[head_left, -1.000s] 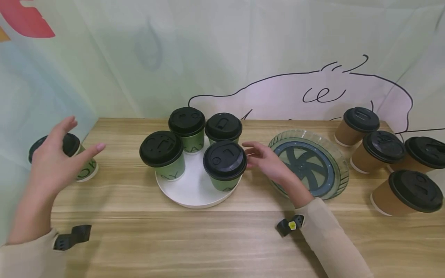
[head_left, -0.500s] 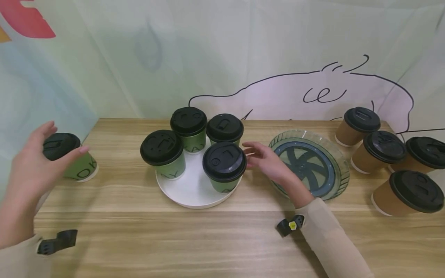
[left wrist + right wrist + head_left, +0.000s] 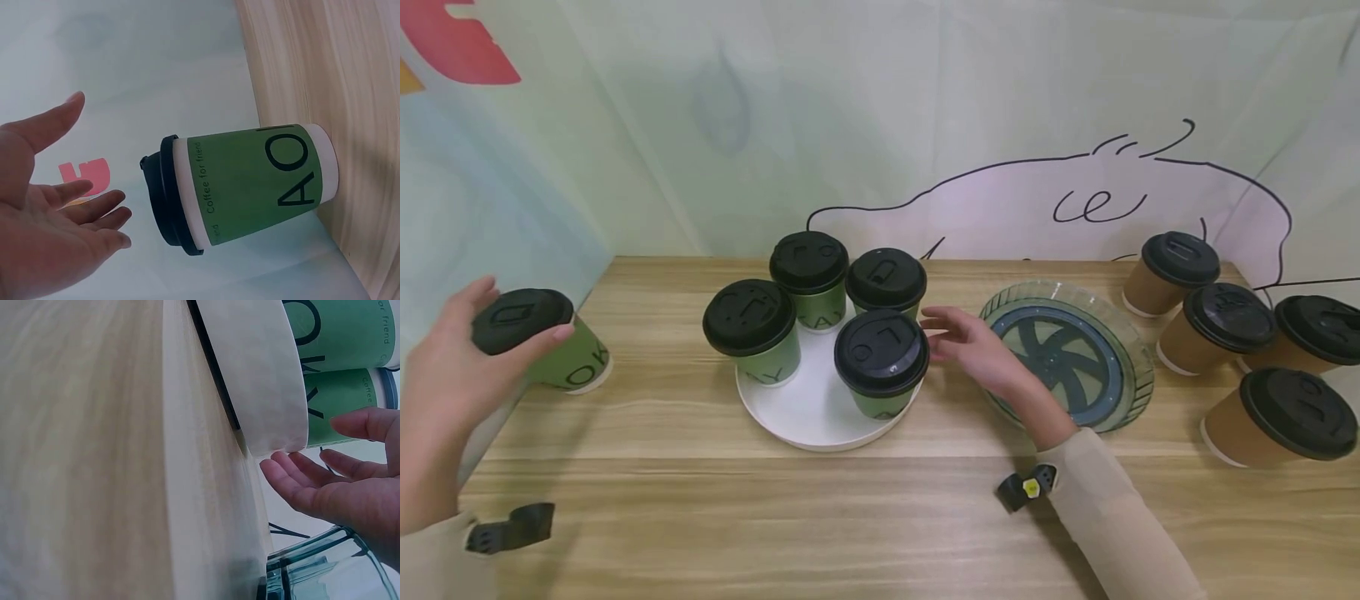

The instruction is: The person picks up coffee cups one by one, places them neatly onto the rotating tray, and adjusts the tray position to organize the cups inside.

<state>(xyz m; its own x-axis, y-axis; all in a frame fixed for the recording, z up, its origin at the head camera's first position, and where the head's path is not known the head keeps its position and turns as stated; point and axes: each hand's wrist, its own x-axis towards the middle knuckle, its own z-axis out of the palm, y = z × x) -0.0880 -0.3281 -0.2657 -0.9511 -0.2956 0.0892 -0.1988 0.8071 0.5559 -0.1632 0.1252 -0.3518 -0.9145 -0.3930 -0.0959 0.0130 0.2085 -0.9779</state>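
Observation:
My left hand [image 3: 452,392] is spread with thumb and fingers apart, just above the black lid of a green paper coffee cup [image 3: 568,362] at the table's left edge. In the left wrist view a gap shows between the fingers and this cup [image 3: 250,181]. My right hand [image 3: 973,350] lies loosely bent at the right side of a round white turntable [image 3: 805,421]. Seen from the right wrist, its fingertips [image 3: 275,464] are right at the turntable's rim [image 3: 269,375]. Several lidded green cups stand on it, the front one [image 3: 880,367] closest to that hand.
A clear ribbed round tray [image 3: 1138,375] with a blue ring pattern lies right of the turntable, partly under my right forearm. Several brown lidded cups [image 3: 1232,425] stand at the table's right end. A printed cloth [image 3: 700,167] hangs behind the table.
My left hand has moved left and slightly down, uncovering more of the left cup. The cups on the turntable have shifted slightly clockwise. My right hand has stayed nearly in place.

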